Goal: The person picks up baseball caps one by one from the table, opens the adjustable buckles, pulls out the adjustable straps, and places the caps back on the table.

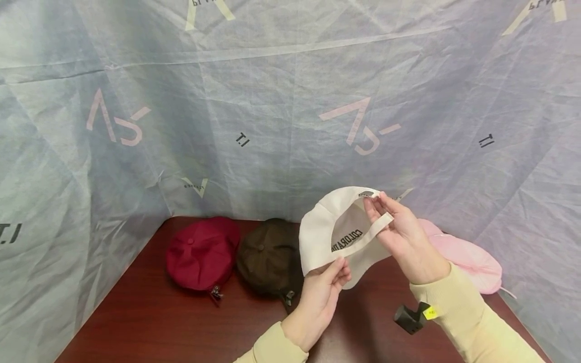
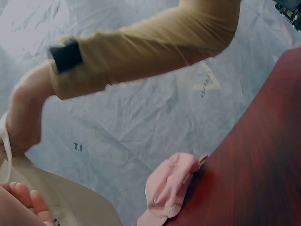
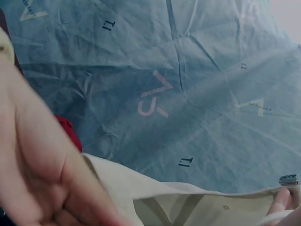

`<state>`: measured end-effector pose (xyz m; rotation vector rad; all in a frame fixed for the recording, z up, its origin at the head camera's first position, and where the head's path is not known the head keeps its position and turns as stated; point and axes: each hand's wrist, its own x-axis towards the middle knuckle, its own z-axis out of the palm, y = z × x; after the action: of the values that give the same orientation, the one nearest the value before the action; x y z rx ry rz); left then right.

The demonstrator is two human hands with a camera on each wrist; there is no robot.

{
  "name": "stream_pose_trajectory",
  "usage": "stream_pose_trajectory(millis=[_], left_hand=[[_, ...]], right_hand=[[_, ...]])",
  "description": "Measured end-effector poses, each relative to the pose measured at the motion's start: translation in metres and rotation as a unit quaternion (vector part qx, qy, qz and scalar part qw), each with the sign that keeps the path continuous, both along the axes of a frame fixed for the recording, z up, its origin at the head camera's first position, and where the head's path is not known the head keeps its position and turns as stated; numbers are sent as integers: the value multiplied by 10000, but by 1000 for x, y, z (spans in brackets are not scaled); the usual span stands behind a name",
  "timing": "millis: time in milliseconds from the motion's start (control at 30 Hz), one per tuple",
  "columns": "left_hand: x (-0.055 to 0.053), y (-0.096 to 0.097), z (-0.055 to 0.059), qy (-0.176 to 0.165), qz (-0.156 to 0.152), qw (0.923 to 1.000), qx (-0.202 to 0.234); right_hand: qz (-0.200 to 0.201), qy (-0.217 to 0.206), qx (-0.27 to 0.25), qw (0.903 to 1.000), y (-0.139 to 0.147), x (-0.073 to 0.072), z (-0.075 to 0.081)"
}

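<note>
Pale yellow sleeves point(image 1: 472, 317): reaching in from below the white cap point(image 1: 315, 234), with a black wrist device point(image 1: 408, 318) and its yellow tag point(image 1: 429, 312) beside the right cuff.
Left hand point(image 1: 320, 297): just below the white cap, thumb and fingers pinching its lower rim near one end of the strap point(image 1: 368, 237).
Right hand point(image 1: 408, 242): at the white cap's right side, fingers grasping the edge by the metal buckle point(image 1: 365, 194); the strap's free end lies in front of the palm, apart from the buckle.
White cap's place: held up over the tabletop point(image 1: 181, 327), between both hands.
White cap's facing: opening turned right and partly toward the head camera, crown bulging left, dark lettering point(image 1: 347, 240) inside; exact brim direction unclear.
White cap's long axis: along the opening, slanting from lower left to upper right.
Brown cap point(image 1: 265, 257): left of the white cap, partly hidden behind it, crown up.
Red cap point(image 1: 197, 257): farther left of the white cap, crown up.
Pink cap point(image 1: 467, 259): right of the white cap, partly covered by the right arm.
Fabric backdrop point(image 1: 281, 101): behind the white cap, creased, printed with letters.
</note>
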<state>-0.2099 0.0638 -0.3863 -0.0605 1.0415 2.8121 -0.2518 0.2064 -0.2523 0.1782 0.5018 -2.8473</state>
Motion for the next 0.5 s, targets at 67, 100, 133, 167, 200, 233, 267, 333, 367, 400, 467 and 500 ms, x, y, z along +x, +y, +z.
stream_pose_trajectory(millis=[67,100,133,167,200,233,267,333,367,400,467,500], left_hand=[[4,-6,2,-26,-286,9996,23],[6,-9,3,-30,-450,9990,40],[8,-13,5,-33,-608,9981,63],[10,-15,6,-33,-771,9970,85],[12,-18,8,-18,-911,9958,109],[14,-20,9,9,-1044,9945,127],[15,-22,11,36,-1160,9932,133],[18,-26,14,60,-1334,9909,156],[19,-27,15,63,-1398,9900,155],[20,-28,16,63,-1433,9895,176],[22,-29,18,33,-1472,9888,224],[23,-30,18,12,-1484,9886,267]], right_hand=[[52,-6,155,9999,2,0,-1],[84,-13,208,9997,3,0,-1],[114,-24,253,9996,4,-1,-2],[136,-35,299,9995,5,-1,-2],[148,-49,315,9994,6,-1,-3],[161,-57,309,9994,7,-1,-3],[185,-56,291,9994,8,-1,-4],[244,-14,304,9992,9,-1,-5],[283,17,310,9991,10,-1,-5],[330,51,330,9989,10,-1,-6],[414,106,397,9983,10,0,-5],[447,120,442,9979,10,1,-5]])
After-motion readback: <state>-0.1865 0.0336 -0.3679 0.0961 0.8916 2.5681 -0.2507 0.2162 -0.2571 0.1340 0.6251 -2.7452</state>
